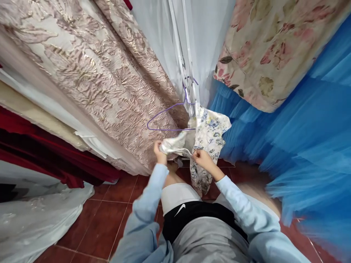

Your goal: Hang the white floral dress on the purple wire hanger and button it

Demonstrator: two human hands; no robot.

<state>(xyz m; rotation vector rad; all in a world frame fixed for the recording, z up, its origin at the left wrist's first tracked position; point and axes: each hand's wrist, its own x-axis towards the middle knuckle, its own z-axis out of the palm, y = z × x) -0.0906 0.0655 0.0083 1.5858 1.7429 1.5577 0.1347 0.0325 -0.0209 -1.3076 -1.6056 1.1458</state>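
Note:
A white garment [210, 133] with a blue and yellow floral print hangs in front of me, its right part on a purple hanger [164, 114]. The hanger's left arm is bare, and its hook reaches up to a white metal stand [179, 47]. My left hand [159, 151] is closed on a gathered edge of the garment, pulled out to the left below the hanger. My right hand [201, 157] pinches the same garment at its middle. A lower piece of the floral cloth drops below my right hand toward the floor.
Pink-gold brocade fabric [109, 80] hangs close on the left, with dark red cloth [41, 149] beyond it. On the right hang a floral panel [268, 54] and blue tulle [301, 138]. White lace [41, 219] spreads over the red tiled floor [101, 226].

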